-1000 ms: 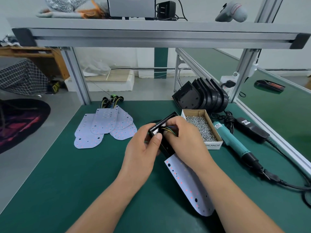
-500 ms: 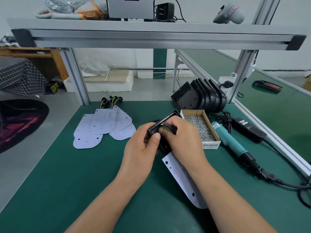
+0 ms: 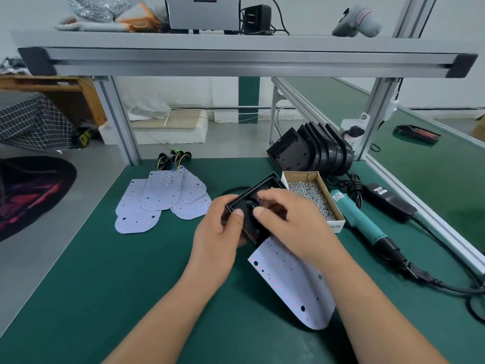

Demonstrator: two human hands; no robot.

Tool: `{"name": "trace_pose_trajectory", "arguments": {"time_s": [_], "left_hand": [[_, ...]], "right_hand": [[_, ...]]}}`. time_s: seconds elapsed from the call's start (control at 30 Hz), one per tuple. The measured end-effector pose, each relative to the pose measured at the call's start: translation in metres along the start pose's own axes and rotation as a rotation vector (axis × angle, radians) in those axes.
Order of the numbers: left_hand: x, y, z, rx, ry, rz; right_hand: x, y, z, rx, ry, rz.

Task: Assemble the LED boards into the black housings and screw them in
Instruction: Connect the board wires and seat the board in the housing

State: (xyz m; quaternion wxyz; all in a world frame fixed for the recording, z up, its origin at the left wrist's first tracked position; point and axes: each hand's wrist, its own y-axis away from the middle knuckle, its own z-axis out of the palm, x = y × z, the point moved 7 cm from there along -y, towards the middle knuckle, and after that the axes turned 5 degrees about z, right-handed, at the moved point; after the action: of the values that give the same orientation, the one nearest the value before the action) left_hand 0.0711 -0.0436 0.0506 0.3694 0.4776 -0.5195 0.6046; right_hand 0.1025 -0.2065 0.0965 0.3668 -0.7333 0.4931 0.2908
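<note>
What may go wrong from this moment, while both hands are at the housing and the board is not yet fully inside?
1. The board sticks out below the housing, which the left hand grips. It lies under the right forearm, so the arm might press or bend it.
2. The open screw box stands close beside the right hand; a bump might spill screws.

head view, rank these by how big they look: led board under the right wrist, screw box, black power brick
1. LED board, though it is nearest the camera, which flatters it
2. screw box
3. power brick
</note>
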Motion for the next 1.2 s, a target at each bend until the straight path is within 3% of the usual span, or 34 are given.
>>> {"name": "trace_pose_trajectory", "arguments": {"time_s": [0.07, 0.2, 0.3, 0.37, 0.47, 0.67, 0.83, 1.0, 1.2], "left_hand": [[-0.006, 0.000, 0.001, 0.015, 0.043, -0.054], [-0.013, 0.003, 0.001, 0.026, 0.077, -0.094], [-0.018, 0.003, 0.001, 0.024, 0.097, -0.117], [-0.021, 0.002, 0.001, 0.030, 0.129, -0.139], [-0.023, 0.001, 0.003, 0.030, 0.168, -0.153], [-0.021, 0.000, 0.005, 0.029, 0.158, -0.156], [-0.017, 0.000, 0.002, 0.024, 0.144, -0.140], [-0.012, 0.001, 0.008, -0.033, 0.134, -0.142], [-0.012, 0.005, 0.015, -0.101, 0.130, -0.167]], "right_hand": [[0.005, 0.005, -0.008, -0.048, -0.114, 0.063], [-0.005, 0.026, -0.005, -0.121, 0.379, -0.076], [-0.003, 0.040, -0.006, -0.144, 0.590, -0.116], [0.007, 0.050, -0.017, -0.081, 0.614, -0.049], [0.033, 0.068, -0.044, -0.014, 0.575, 0.125], [0.068, 0.075, -0.058, -0.171, 0.451, 0.361], [0.074, 0.070, -0.053, -0.192, 0.119, 0.350], [0.073, 0.061, -0.070, 0.038, -0.318, 0.337], [0.065, 0.050, -0.057, 0.133, -0.197, 0.292]]}}
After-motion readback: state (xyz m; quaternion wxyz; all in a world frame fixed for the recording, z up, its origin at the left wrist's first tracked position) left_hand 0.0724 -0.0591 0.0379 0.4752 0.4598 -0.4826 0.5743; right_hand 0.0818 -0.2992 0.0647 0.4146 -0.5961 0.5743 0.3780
